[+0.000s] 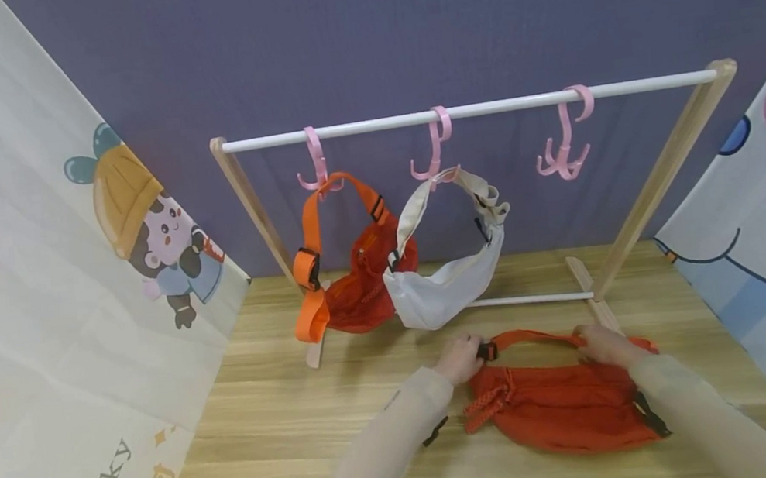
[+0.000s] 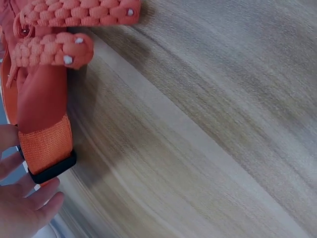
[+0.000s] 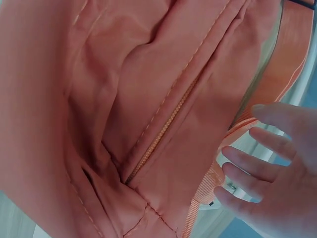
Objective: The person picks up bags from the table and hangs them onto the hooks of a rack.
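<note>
A red waist bag [image 1: 569, 406] lies on the wooden table, its orange strap [image 1: 533, 334] arching along the far side. My left hand [image 1: 460, 358] grips the strap's black buckle [image 2: 53, 168] at the bag's left end; the left wrist view shows fingers on both sides of it. Braided red cords [image 2: 79, 12] hang close by. At the strap's right part is my right hand [image 1: 608, 346]. Its fingers are spread and nearly straight in the right wrist view, with the thumb tip [image 3: 258, 110] right at the strap. A zipper [image 3: 163, 129] runs along the bag there.
Behind stands a rack with a white rail [image 1: 371, 124] and wooden legs. An orange-red bag [image 1: 367, 287] and a white bag [image 1: 438, 295] hang from pink hooks. A third pink hook [image 1: 564, 150] holds nothing. Printed curtains [image 1: 18, 231] flank the table.
</note>
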A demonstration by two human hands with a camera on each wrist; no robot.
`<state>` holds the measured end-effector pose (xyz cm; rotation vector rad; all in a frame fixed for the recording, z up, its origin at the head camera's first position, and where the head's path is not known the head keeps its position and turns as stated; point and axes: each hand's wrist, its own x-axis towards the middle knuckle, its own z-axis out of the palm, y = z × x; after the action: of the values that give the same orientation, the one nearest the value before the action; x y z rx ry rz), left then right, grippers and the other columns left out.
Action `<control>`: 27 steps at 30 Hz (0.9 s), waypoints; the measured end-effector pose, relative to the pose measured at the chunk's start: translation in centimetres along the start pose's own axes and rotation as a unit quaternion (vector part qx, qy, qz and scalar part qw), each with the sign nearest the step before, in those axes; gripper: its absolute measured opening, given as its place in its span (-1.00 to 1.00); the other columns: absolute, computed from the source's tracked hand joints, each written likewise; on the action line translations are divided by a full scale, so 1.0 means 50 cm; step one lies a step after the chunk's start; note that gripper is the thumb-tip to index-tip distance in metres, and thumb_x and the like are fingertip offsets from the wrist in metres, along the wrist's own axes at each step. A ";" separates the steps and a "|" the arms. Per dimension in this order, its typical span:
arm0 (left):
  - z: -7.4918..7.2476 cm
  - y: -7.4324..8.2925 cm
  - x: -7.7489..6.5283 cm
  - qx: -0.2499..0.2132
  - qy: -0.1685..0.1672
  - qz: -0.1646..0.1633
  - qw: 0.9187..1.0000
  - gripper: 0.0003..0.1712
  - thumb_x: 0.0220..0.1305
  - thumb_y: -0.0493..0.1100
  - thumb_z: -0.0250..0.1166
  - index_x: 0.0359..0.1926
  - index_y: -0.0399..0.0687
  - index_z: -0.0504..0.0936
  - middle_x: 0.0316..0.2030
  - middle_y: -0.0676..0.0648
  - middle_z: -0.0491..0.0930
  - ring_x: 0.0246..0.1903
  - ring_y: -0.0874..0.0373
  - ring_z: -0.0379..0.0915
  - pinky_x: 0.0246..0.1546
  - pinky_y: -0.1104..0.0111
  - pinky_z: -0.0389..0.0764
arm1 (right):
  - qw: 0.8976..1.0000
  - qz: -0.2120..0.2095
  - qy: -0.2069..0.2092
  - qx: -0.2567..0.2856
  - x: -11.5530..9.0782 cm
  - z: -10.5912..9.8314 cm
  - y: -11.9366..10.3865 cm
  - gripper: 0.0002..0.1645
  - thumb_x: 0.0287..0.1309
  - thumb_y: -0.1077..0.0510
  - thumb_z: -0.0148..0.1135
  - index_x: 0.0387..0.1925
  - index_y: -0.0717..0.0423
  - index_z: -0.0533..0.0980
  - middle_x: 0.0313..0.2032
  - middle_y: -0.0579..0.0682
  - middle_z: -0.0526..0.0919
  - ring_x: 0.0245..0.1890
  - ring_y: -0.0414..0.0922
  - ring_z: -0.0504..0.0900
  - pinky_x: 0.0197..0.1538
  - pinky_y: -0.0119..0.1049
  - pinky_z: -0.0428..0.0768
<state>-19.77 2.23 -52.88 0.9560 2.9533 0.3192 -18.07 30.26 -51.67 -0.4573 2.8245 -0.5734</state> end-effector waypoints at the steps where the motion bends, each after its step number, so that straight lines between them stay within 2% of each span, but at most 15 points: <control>1: 0.000 0.000 -0.001 0.001 0.000 0.002 1.000 -0.69 0.06 -0.14 0.27 -0.13 -0.11 0.55 -0.29 -0.07 0.52 -0.28 0.11 0.46 -0.24 0.39 0.43 | 1.000 0.004 -0.003 0.001 0.001 0.001 0.000 -0.65 -0.21 0.38 0.13 -0.29 0.55 0.39 -0.54 0.07 0.47 -0.52 -0.08 0.38 -0.36 -0.15 0.41; 7: 0.003 -0.005 -0.003 0.009 0.005 0.018 1.000 -0.81 0.04 -0.12 0.28 -0.27 -0.03 0.57 -0.39 0.00 0.50 -0.36 0.17 0.44 -0.32 0.44 0.41 | 1.000 0.011 -0.015 0.005 0.003 0.008 -0.001 -0.67 -0.23 0.38 0.13 -0.31 0.51 0.40 -0.49 0.11 0.48 -0.52 -0.07 0.37 -0.39 -0.18 0.41; 13: 0.003 -0.005 -0.007 0.029 -0.001 0.031 0.999 -0.89 0.04 -0.08 0.28 -0.38 0.03 0.59 -0.46 0.06 0.51 -0.42 0.23 0.43 -0.39 0.49 0.40 | 1.000 -0.004 -0.008 -0.028 0.001 0.017 -0.009 -0.84 -0.31 0.38 0.16 -0.54 0.28 0.38 -0.60 0.02 0.42 -0.58 -0.10 0.35 -0.50 -0.22 0.36; 17: 0.002 -0.002 -0.008 0.030 -0.010 0.032 0.999 -0.89 0.04 -0.08 0.29 -0.41 0.02 0.59 -0.47 0.07 0.52 -0.42 0.24 0.44 -0.42 0.49 0.40 | 0.998 -0.006 -0.002 -0.067 0.001 0.023 -0.016 -0.79 -0.32 0.36 0.21 -0.59 0.19 0.33 -0.65 -0.03 0.39 -0.61 -0.11 0.36 -0.55 -0.21 0.34; 22: -0.001 0.002 -0.010 0.023 -0.028 0.026 0.999 -0.89 0.04 -0.08 0.29 -0.43 0.01 0.58 -0.47 0.07 0.53 -0.42 0.25 0.45 -0.43 0.51 0.40 | 0.994 -0.016 0.011 -0.105 0.003 0.025 -0.023 -0.74 -0.30 0.32 0.29 -0.61 0.18 0.32 -0.66 -0.02 0.39 -0.63 -0.07 0.42 -0.59 -0.18 0.37; 27: 0.000 0.004 -0.008 0.017 -0.046 0.022 0.999 -0.89 0.06 -0.07 0.28 -0.42 0.01 0.59 -0.47 0.08 0.53 -0.42 0.26 0.45 -0.42 0.53 0.40 | 0.993 -0.001 -0.006 -0.120 0.006 0.024 -0.035 -0.72 -0.29 0.27 0.32 -0.58 0.19 0.34 -0.63 0.01 0.42 -0.60 -0.04 0.44 -0.57 -0.15 0.40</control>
<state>-19.32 2.16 -52.84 1.0133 2.8668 0.2207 -17.58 28.19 -52.07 -0.5038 2.8928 -0.2299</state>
